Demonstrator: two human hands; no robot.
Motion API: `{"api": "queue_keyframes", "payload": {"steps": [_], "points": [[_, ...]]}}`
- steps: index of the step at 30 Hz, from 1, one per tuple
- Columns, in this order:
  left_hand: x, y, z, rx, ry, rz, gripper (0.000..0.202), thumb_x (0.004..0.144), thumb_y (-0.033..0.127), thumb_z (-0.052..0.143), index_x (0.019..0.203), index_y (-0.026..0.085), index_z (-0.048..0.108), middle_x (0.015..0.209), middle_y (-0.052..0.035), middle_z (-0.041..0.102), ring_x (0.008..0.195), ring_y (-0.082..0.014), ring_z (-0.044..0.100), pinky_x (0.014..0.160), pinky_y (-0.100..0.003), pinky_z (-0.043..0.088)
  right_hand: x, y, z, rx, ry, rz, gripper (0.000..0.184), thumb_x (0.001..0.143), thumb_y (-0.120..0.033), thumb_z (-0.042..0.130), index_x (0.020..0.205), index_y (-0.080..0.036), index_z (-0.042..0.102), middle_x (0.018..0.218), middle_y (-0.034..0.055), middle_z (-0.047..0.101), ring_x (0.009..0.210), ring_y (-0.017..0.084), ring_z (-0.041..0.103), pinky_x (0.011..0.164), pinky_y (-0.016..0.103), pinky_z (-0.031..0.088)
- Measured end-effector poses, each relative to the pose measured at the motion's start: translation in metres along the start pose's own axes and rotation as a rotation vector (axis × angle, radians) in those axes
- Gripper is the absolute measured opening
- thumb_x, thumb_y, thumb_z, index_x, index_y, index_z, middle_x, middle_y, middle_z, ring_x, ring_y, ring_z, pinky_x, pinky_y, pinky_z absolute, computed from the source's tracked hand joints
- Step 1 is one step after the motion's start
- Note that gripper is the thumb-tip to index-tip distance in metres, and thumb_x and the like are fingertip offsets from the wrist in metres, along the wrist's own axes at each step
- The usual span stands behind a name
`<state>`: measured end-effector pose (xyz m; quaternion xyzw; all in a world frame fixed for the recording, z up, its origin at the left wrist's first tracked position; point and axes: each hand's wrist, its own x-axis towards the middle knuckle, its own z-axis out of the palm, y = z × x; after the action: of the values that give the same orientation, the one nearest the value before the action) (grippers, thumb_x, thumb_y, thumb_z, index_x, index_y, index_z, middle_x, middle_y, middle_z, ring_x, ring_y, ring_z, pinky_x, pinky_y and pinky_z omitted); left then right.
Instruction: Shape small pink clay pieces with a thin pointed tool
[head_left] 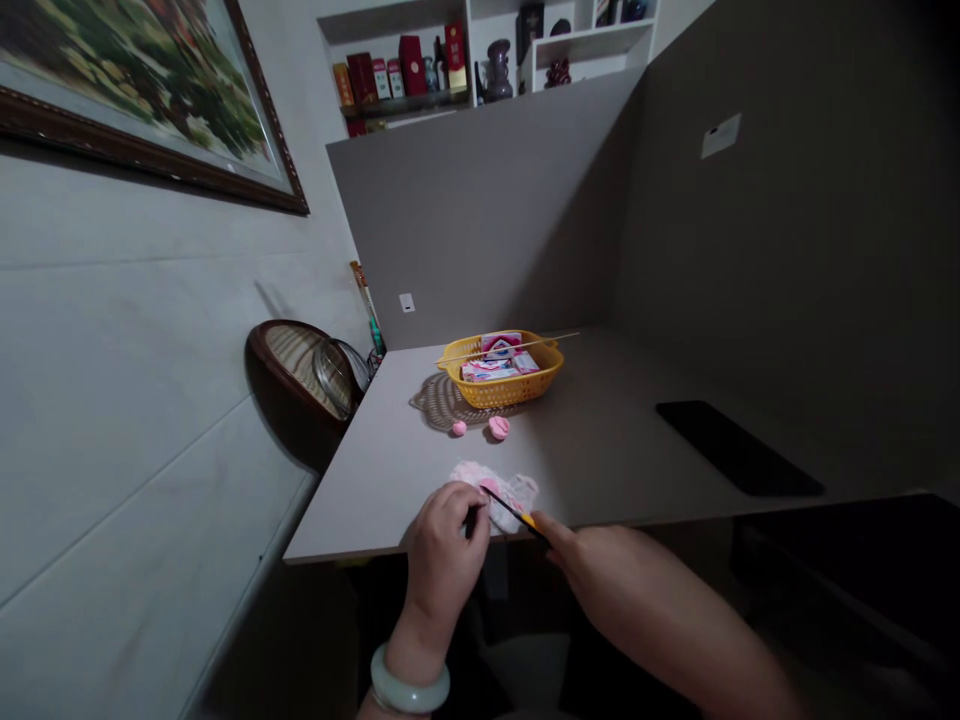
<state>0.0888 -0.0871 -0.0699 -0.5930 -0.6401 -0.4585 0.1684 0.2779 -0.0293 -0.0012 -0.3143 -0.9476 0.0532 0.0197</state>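
My left hand [448, 533] is closed, its thumb and fingertips pinching the near side of a small pink lump [489, 486], which it partly hides. My right hand [564, 545] grips a knife [508, 508] with a dark, narrow blade and some yellow at the handle. The blade points up and left, its tip at the pink lump. Beneath both lies a pale heap of pinkish-white scraps [469, 470], with what looks like clear plastic [523, 489] at its right. Just beyond are a pink ball [459, 428] and a larger pink rounded piece with a groove [499, 428].
Toward the back of the grey table [360, 490] stands a yellow plastic basket [499, 395] holding pink-and-white boxes [491, 370], a thin stick [525, 346] across its rim. A flat black panel [739, 447] lies at right. A round woven basket [300, 375] leans by the left wall.
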Motion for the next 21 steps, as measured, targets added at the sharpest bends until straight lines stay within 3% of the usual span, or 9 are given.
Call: {"api": "queue_keyframes", "payload": {"steps": [7,14,21], "points": [[0.0,-0.002,0.001,0.01,-0.009,-0.01,0.013,0.085,0.01,0.058,0.086,0.021,0.064,0.09,-0.004,0.072,0.086,-0.0205,0.069,0.081,-0.036,0.057,0.027,-0.011,-0.007,0.007,0.034,-0.01,0.037,0.093,-0.008,0.045,0.122,-0.019,0.065,0.088,0.0099,0.077,0.075,0.02,0.074,0.055,0.023,0.041],[-0.001,-0.001,0.0,-0.017,-0.011,0.005,0.013,0.087,0.01,0.057,0.086,0.021,0.063,0.088,-0.0033,0.071,0.086,-0.0193,0.069,0.082,-0.033,0.057,0.001,0.002,-0.001,0.009,0.007,-0.018,0.04,0.095,-0.01,0.045,0.129,-0.021,0.063,0.079,0.0056,0.077,0.065,0.022,0.073,0.049,0.028,0.036],[-0.001,-0.003,0.001,0.012,0.0,0.009,0.013,0.086,0.009,0.058,0.087,0.021,0.064,0.09,-0.0037,0.072,0.087,-0.0202,0.069,0.081,-0.035,0.056,0.022,-0.007,-0.004,0.016,0.03,-0.02,0.039,0.091,-0.005,0.043,0.118,-0.019,0.068,0.087,0.009,0.077,0.073,0.023,0.074,0.054,0.027,0.04]]}}
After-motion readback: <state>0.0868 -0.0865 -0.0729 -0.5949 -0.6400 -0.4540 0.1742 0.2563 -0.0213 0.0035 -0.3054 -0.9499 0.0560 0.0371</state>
